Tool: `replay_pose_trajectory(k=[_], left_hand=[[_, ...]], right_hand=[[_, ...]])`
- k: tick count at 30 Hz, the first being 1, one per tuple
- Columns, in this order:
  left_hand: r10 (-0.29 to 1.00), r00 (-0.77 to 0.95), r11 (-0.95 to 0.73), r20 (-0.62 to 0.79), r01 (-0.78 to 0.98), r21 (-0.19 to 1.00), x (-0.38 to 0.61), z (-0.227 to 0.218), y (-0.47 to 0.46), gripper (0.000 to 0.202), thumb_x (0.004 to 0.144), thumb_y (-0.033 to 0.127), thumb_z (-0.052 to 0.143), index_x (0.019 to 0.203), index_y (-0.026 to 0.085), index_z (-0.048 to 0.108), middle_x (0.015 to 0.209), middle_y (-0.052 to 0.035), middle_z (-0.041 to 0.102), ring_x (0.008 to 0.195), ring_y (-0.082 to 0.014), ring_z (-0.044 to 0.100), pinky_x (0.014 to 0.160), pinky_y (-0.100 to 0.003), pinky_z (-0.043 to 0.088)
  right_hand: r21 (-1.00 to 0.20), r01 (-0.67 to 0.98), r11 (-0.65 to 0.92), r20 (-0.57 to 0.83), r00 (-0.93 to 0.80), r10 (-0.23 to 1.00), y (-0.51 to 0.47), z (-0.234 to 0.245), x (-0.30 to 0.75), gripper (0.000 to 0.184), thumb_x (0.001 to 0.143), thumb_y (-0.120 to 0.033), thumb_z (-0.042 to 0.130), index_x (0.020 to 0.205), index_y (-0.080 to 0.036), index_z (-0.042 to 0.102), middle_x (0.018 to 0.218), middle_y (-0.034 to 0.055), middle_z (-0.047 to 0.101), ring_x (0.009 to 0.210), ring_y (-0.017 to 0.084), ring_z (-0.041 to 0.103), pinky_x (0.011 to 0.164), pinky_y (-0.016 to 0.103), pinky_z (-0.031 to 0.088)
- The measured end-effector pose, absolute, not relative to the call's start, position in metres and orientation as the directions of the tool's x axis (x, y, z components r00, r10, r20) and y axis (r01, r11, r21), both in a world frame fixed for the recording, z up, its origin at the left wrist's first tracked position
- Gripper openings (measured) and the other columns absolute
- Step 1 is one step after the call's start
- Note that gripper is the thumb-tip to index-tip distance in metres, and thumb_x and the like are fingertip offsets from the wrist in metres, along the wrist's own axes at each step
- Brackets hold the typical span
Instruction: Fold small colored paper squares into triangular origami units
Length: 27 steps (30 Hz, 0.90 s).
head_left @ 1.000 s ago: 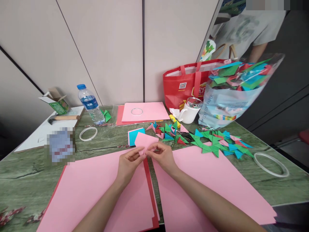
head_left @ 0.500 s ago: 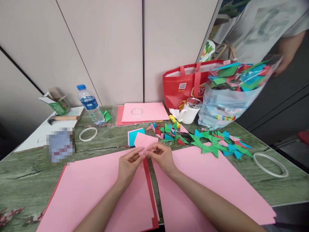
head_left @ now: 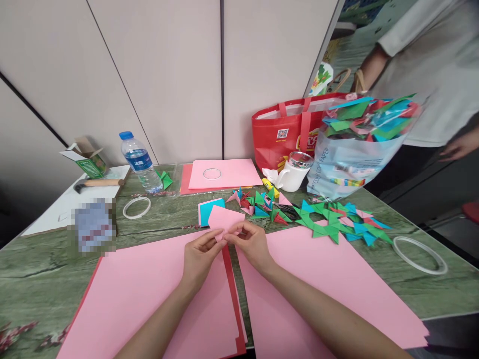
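Observation:
Both hands pinch one small piece of pink paper (head_left: 226, 218), which has a pointed, folded-looking outline. My left hand (head_left: 202, 253) grips its lower left edge between thumb and fingers. On the other side my right hand (head_left: 251, 245) pinches the lower right edge, and the fingertips of the two hands nearly meet. Just behind the held paper lies a small stack of blue and pink paper squares (head_left: 204, 214). Large pink sheets (head_left: 157, 294) with red ones beneath lie under my left forearm, and more pink sheets (head_left: 299, 279) are under my right.
Folded paper pieces (head_left: 262, 204) and green paper rings (head_left: 325, 227) lie behind my right hand. Farther back stand a white mug (head_left: 294, 174), a red bag (head_left: 269, 129) and a plastic bag of folded paper (head_left: 344, 164). A water bottle (head_left: 140, 164) and hammer (head_left: 101, 183) are left. Another person (head_left: 430, 89) stands right.
My hands and the pink paper have hardly moved. At the back right, the other person has shifted, and one arm now reaches down behind the bags.

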State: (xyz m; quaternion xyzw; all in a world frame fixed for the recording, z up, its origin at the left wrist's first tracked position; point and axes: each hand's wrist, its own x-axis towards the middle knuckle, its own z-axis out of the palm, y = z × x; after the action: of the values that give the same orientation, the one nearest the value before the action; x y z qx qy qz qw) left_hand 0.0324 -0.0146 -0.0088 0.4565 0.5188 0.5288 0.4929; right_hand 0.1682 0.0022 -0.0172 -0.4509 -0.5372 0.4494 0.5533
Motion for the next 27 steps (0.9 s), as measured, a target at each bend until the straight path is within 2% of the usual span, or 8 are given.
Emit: replay_pose_trajectory(k=[7,12,15,20,23,27], left_hand=[[0.995,-0.098,0.016,-0.020,-0.044,0.999,0.0329,-0.0084,-0.0149,0.029,0.057,0.025,0.074,0.084,0.016,0.071,0.060,0.0009,0.064,0.058,-0.0128,0.058,0.061,-0.024,0.051],[0.996,-0.053,-0.070,0.069,-0.018,0.997,0.0322,-0.0070,-0.0141,0.017,0.060,0.025,0.071,0.075,0.016,0.071,0.076,-0.0044,0.069,0.072,-0.0189,0.063,0.069,-0.029,0.053],[0.998,-0.018,-0.059,0.058,-0.016,0.998,0.0312,-0.0068,-0.0133,0.019,0.061,0.026,0.070,0.077,0.016,0.071,0.078,-0.0055,0.070,0.074,-0.0200,0.064,0.070,-0.030,0.053],[1.000,-0.013,-0.008,0.007,-0.030,1.000,0.0307,-0.0056,-0.0128,0.021,0.059,0.025,0.072,0.078,0.016,0.071,0.080,-0.0051,0.070,0.075,-0.0196,0.064,0.072,-0.029,0.053],[0.999,-0.052,-0.012,0.012,0.001,1.000,0.0298,-0.0061,-0.0121,0.024,0.059,0.027,0.072,0.080,0.016,0.072,0.081,-0.0051,0.070,0.072,-0.0187,0.064,0.069,-0.028,0.053],[0.995,-0.094,-0.034,0.037,0.029,0.999,0.0277,-0.0101,-0.0107,0.025,0.059,0.027,0.072,0.081,0.017,0.072,0.077,-0.0043,0.069,0.065,-0.0155,0.061,0.061,-0.025,0.051]], right_hand=[[-0.982,-0.024,0.190,0.189,0.023,0.982,0.0029,-0.0181,0.1672,0.017,0.061,-0.032,0.070,0.066,-0.017,0.063,0.066,0.0019,0.060,0.062,0.015,0.055,0.060,0.027,0.046],[-0.983,-0.049,0.178,0.178,0.014,0.984,0.0027,-0.0176,0.1676,0.017,0.062,-0.032,0.068,0.064,-0.017,0.062,0.064,0.0016,0.059,0.061,0.015,0.055,0.058,0.026,0.046],[-0.983,-0.085,0.160,0.160,0.010,0.987,0.0034,-0.0190,0.1671,0.019,0.060,-0.031,0.069,0.066,-0.017,0.059,0.064,0.0004,0.057,0.061,0.014,0.054,0.057,0.026,0.046],[-0.980,-0.139,0.142,0.137,0.049,0.989,0.0052,-0.0221,0.1656,0.030,0.054,-0.026,0.073,0.073,-0.018,0.051,0.066,-0.0029,0.050,0.060,0.011,0.051,0.053,0.023,0.047],[-0.977,-0.169,0.130,0.131,0.010,0.991,0.0062,-0.0212,0.1656,0.036,0.055,-0.027,0.073,0.080,-0.019,0.049,0.072,-0.0010,0.055,0.066,0.013,0.056,0.058,0.025,0.050],[-0.965,-0.254,0.071,0.087,-0.053,0.995,0.0081,-0.0194,0.1668,0.058,0.055,-0.025,0.074,0.102,-0.021,0.040,0.087,0.0038,0.063,0.077,0.018,0.062,0.069,0.032,0.052]])
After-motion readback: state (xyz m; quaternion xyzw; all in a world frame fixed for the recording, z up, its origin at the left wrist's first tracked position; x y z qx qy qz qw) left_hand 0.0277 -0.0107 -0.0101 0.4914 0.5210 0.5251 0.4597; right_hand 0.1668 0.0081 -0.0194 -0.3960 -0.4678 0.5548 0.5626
